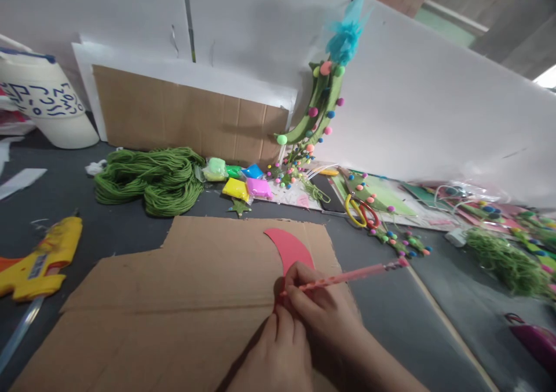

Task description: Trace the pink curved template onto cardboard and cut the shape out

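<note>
Two hands meet over one red crescent piece (290,248), which lies flat on the brown cardboard sheet (174,299), near its far right corner. The right hand (321,308) is clenched around a pink pen (347,276), and the tip of the pen touches the lower end of the crescent. The left hand (278,351) presses beside it on the cardboard (whether its fingers hold the crescent, one cannot tell). Behind the cardboard lies a bundle of green yarn (152,178), and next to it some small coloured packets (243,180). To the left of the cardboard rests a yellow glue gun (39,262). To the right of its far corner lie scissors (360,211) with yellow and red handles.
</note>
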`<state>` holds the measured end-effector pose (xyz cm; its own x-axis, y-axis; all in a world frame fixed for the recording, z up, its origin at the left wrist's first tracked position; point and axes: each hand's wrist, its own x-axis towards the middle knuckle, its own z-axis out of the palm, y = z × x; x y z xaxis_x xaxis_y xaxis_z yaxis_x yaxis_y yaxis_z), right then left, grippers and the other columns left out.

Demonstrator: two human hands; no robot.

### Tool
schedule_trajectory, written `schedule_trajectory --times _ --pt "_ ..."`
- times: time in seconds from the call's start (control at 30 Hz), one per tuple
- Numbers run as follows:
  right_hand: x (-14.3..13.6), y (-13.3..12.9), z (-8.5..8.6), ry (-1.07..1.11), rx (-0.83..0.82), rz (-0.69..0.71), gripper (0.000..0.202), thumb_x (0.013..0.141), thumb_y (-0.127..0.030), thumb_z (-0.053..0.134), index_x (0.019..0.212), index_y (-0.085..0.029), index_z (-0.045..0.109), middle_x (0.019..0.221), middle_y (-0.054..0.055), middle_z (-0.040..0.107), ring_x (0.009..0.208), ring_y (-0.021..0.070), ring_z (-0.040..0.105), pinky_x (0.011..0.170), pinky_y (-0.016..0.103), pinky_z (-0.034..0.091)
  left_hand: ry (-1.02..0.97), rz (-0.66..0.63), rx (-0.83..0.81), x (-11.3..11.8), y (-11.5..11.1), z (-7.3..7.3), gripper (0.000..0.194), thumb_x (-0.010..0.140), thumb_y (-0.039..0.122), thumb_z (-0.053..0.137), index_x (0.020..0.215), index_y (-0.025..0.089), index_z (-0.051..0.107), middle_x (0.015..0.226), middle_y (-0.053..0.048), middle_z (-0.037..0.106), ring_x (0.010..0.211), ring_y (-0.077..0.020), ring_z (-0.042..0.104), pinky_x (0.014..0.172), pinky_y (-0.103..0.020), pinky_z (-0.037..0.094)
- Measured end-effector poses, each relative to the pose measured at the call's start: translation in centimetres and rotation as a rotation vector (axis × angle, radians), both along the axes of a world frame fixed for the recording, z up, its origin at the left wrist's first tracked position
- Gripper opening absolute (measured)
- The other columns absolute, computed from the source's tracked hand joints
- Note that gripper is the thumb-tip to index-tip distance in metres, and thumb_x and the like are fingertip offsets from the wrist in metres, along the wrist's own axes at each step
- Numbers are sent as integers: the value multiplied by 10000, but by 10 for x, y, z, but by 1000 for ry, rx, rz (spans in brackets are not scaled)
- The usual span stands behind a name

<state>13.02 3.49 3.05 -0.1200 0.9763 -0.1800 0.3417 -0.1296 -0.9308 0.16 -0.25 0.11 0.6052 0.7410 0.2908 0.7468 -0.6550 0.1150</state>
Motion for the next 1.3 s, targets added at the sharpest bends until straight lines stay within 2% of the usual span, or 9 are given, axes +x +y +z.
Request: schedule_trajectory --times 0.17,0.37,0.5,0.57,0.73,0.9,1.03,1.13,1.3 --pt "7 5 5 44 96 -183 137 897 -327 502 822 -227 557 719 -7 607 674 168 568 589 246 417 30 -137 -177 -2 12 6 381 828 99 422 1100 9 673 1029 -226 711 929 -299 661 821 -352 545" --pt "22 -2 11 -392 264 -2 222 937 -296 472 794 -221 624 776 18 641 728 180 575 640 266 390 45 -268 -325 -15 32 23 330 804 70 442 1020 142 682 987 -128 695 885 -286 644 746 -407 551" --pt "22 -8 14 -399 326 3 215 946 -271 464 809 -210 618 781 35 634 745 189 556 692 286 391 50 -229 -351 -26 60 34 360 825 135 521 1176 154 601 1203 -159 603 1137 -338 536 950 -552 435" --pt "19 -10 16 -398 347 -6 265 970 -278 423 765 -211 578 749 32 610 726 189 531 691 296 379 64 -267 -374 -31 78 41 634 704 252 713 1297 136 517 1370 -174 501 1321 -401 357 1086 -630 250" --pt "18 -11 21 -416 328 16 294 983 -302 391 746 -212 540 715 21 556 698 187 502 662 306 348 96 -396 -469 -39 108 52 803 624 470 783 1329 205 506 1437 -127 463 1414 -374 224 1147 -588 152" --pt "12 -12 25 -369 354 -103 239 963 -250 418 785 -220 574 717 18 571 752 204 507 705 311 361 121 -418 -561 -43 113 54 853 663 463 755 1405 191 433 1506 -150 382 1428 -362 206 1149 -563 170" --pt "6 -11 14 -331 362 -179 223 952 -247 441 790 -234 594 724 19 596 738 203 528 674 297 384 137 -457 -581 -48 119 55 943 634 493 757 1446 201 376 1540 -145 327 1434 -372 178 1141 -563 194" --pt "8 -9 10 -301 342 -185 214 933 -271 477 785 -237 628 729 29 617 706 201 557 648 290 408 146 -488 -584 -48 123 55 996 578 509 784 1437 194 390 1529 -157 338 1430 -381 184 1137 -570 199" --pt "14 -10 25 -209 217 -131 177 902 -299 505 833 -239 657 718 10 648 648 181 593 579 262 445 132 -487 -593 -47 126 53 986 557 520 796 1411 188 433 1508 -159 370 1431 -371 190 1142 -570 178"
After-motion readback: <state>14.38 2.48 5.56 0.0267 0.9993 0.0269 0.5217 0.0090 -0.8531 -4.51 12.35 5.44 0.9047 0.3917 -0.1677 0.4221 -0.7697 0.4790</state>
